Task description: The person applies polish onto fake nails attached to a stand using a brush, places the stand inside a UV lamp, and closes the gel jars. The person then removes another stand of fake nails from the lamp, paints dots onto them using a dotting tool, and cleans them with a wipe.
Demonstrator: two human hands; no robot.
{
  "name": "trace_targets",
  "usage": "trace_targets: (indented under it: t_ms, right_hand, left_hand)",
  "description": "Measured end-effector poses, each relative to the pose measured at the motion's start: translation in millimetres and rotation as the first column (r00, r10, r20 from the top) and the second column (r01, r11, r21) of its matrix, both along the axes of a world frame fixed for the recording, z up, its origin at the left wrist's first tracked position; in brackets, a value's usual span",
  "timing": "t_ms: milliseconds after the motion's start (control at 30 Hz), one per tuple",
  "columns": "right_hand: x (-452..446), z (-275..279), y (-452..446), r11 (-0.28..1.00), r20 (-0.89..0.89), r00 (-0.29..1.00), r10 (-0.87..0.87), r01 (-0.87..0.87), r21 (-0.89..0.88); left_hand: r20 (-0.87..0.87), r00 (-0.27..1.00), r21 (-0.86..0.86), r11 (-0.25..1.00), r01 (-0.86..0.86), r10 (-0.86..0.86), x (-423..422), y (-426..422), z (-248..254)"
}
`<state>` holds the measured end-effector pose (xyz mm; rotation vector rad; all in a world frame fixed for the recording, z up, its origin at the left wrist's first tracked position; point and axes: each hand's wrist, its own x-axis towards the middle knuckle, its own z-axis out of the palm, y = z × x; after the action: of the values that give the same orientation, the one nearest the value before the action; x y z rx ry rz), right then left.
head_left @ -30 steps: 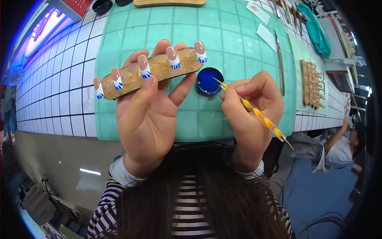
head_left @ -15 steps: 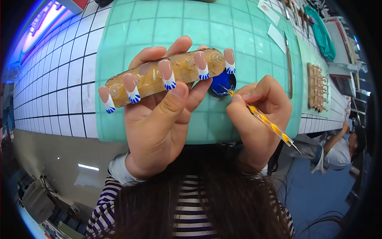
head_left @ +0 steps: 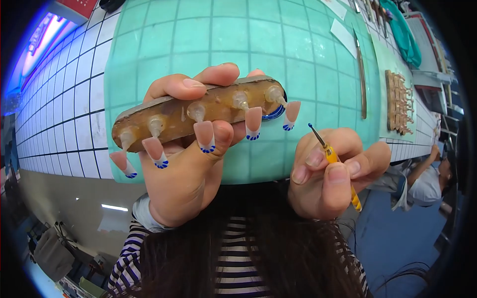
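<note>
The right hand [head_left: 334, 186] pinches the yellow dotting tool [head_left: 331, 155], its blue-coated tip now raised. The left hand [head_left: 186, 171], apart from the right, clamps the wooden nail-tip holder [head_left: 218, 103], now tilted so five blue-edged nail tips [head_left: 204, 135] overhang its near side. Beyond, the blue-filled pot [head_left: 276, 114], previously beneath the tip, sits partly hidden on the green mat [head_left: 238, 35].

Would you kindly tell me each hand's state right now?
Left hand: closed, holding the long brown rounded bar with five blue-tipped false nails.
Right hand: closed, holding the slim yellow metal-tipped tool.
</note>
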<state>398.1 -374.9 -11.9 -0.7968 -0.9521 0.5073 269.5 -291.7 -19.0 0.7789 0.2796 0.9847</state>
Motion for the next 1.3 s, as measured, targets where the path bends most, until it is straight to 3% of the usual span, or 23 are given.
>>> trace_targets:
  t_ms: [133,433,1300]
  right_hand:
    - [1.3,1.0,-1.4,0.996,0.035,0.999,0.025,-0.022,-0.086]
    - [2.0,1.9,-1.6,0.991,-0.032,0.999,0.038,-0.041,-0.124]
    - [-0.3,2.2,-0.6,0.985,-0.025,0.999,0.02,-0.024,-0.169]
  left_hand:
    - [0.026,0.999,0.105,0.994,0.043,-0.046,-1.2,2.4,-7.2]
    - [0.005,0.999,0.129,0.991,0.037,-0.038,-1.6,3.1,-8.8]
    - [-0.031,0.999,0.072,0.997,0.02,-0.017,-0.8,0.8,-1.9]
